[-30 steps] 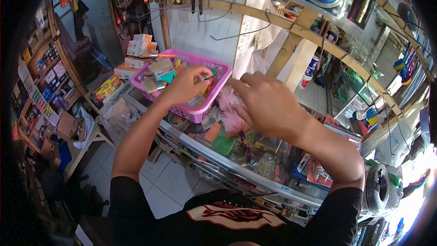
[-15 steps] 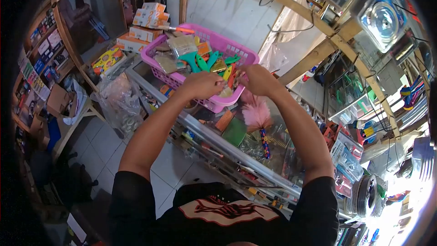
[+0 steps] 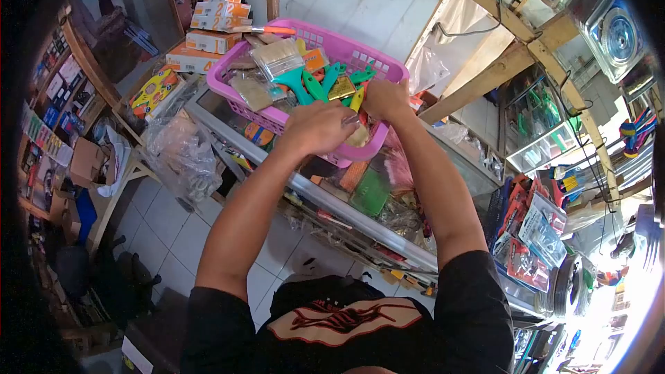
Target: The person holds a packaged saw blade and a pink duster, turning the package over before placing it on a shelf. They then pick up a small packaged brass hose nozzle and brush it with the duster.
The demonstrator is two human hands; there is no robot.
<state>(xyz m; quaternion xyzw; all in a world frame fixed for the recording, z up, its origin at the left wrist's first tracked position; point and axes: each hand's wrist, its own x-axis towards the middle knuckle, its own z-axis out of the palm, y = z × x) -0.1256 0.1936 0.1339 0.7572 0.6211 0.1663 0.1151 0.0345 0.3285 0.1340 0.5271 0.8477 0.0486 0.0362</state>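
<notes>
A pink plastic basket (image 3: 242, 112) stands on the glass counter, filled with paintbrushes. Wide brushes with pale bristles (image 3: 278, 57) and green handles lie in its left part, beside an orange box (image 3: 315, 60). My left hand (image 3: 320, 128) is over the basket's near side with its fingers curled; what they hold, if anything, is too small to name. At the right end of the basket is my right hand (image 3: 386, 102), its fingers bent down and largely hidden. Below my right wrist, a pink feather duster (image 3: 397, 166) lies partly behind the forearm.
Orange and white boxes (image 3: 211, 41) are stacked behind the basket's left end. Clear plastic bags (image 3: 181, 156) hang at the counter's left end. A green item (image 3: 372, 192) lies near the counter's metal edge. Packaged goods (image 3: 542, 235) and wire spools stand at the right.
The view has shifted. My left hand has moved right over the basket's near side, and my right hand now reaches lower at its right end. My right forearm covers more of the duster.
</notes>
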